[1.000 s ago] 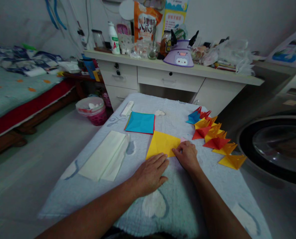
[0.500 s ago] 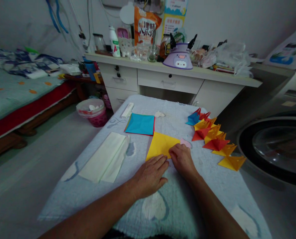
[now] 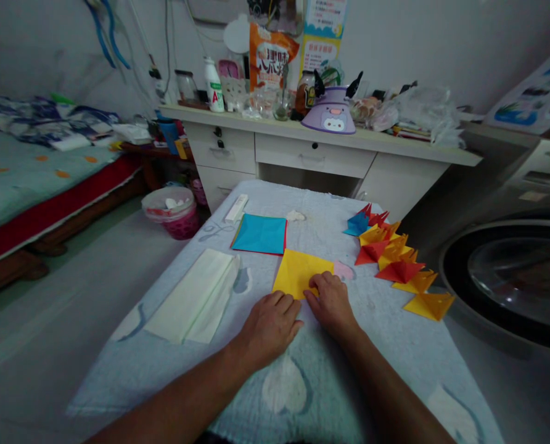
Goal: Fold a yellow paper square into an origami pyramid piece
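A square of yellow origami paper (image 3: pixel 300 269) lies flat on the cloth-covered table in front of me. My left hand (image 3: pixel 271 325) is closed at its near left corner, fingers curled over the edge; the thumb rests below. My right hand (image 3: pixel 333 303) holds the near right part of the sheet, with bent fingers on top and the thumb by the near edge. The fingers hide part of that edge. Just beyond lies a stack of square paper with a blue sheet (image 3: pixel 260 234) on top and red showing beneath.
Several folded paper cranes in yellow, red and blue stand in rows on the right, among them a yellow crane (image 3: pixel 430 305). Folded pale paper (image 3: pixel 194 296) lies at left, a small white box (image 3: pixel 237 208) farther back. A pink bin (image 3: pixel 181 225) stands on the floor.
My left fingers have drawn back from lying flat on the yellow paper and curled at its edge. My right hand has shifted slightly left along the near edge, its fingers now less tightly bunched.
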Available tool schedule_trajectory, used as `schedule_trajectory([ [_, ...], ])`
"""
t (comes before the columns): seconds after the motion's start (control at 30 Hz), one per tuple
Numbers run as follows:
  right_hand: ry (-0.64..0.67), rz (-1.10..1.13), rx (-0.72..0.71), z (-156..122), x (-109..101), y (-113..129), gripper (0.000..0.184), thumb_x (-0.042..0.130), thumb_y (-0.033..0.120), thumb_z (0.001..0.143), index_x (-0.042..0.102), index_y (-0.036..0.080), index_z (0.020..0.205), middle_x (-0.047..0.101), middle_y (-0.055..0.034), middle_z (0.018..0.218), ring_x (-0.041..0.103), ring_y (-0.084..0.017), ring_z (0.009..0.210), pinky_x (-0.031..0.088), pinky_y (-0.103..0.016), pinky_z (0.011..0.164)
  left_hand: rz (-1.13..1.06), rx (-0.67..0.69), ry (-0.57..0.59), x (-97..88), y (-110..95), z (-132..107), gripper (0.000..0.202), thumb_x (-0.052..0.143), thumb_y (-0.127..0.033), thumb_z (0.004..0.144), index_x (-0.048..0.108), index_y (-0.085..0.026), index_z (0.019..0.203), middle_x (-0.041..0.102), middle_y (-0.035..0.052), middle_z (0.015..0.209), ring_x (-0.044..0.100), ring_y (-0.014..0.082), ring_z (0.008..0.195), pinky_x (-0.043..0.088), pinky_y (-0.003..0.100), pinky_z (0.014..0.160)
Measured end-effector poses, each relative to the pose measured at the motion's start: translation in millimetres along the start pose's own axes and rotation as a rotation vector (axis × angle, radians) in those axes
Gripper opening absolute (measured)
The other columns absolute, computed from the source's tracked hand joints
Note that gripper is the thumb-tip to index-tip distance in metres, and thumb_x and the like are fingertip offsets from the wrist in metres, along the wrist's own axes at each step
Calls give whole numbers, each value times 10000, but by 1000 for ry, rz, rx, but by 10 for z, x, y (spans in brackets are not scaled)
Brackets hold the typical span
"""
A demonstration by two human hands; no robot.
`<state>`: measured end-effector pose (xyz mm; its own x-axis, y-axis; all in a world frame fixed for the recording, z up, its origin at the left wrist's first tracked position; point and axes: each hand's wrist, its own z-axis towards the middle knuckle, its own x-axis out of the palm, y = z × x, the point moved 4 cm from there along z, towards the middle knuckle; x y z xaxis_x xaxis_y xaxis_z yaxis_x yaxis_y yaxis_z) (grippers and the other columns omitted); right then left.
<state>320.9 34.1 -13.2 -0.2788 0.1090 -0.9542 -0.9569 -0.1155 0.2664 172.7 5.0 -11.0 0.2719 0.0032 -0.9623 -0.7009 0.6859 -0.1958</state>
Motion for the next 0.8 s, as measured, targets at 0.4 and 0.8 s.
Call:
schedule_trajectory([
  [0.4, -57, -120, 81, -37, -8, 155, 467, 505, 634, 852, 571, 182, 948, 578, -105, 951, 506, -279, 904, 341, -387, 781, 166, -72, -10, 50, -34, -57, 249, 533, -263, 912, 640, -145, 1103, 641, 57, 964, 547, 240, 910, 441, 420, 822],
  [0.8, -63, -158, 83, -58, 14, 162, 539, 503, 702, 816, 563, 182, 943, 570, -109, 960, 502, -284, 911, 346, -397, 790, 178, -179, 36, -71, 73, -298, 322, 590, -329, 890, 622, -142, 1149, 643, 75, 1056, 542, 263, 999, 448, 426, 845],
])
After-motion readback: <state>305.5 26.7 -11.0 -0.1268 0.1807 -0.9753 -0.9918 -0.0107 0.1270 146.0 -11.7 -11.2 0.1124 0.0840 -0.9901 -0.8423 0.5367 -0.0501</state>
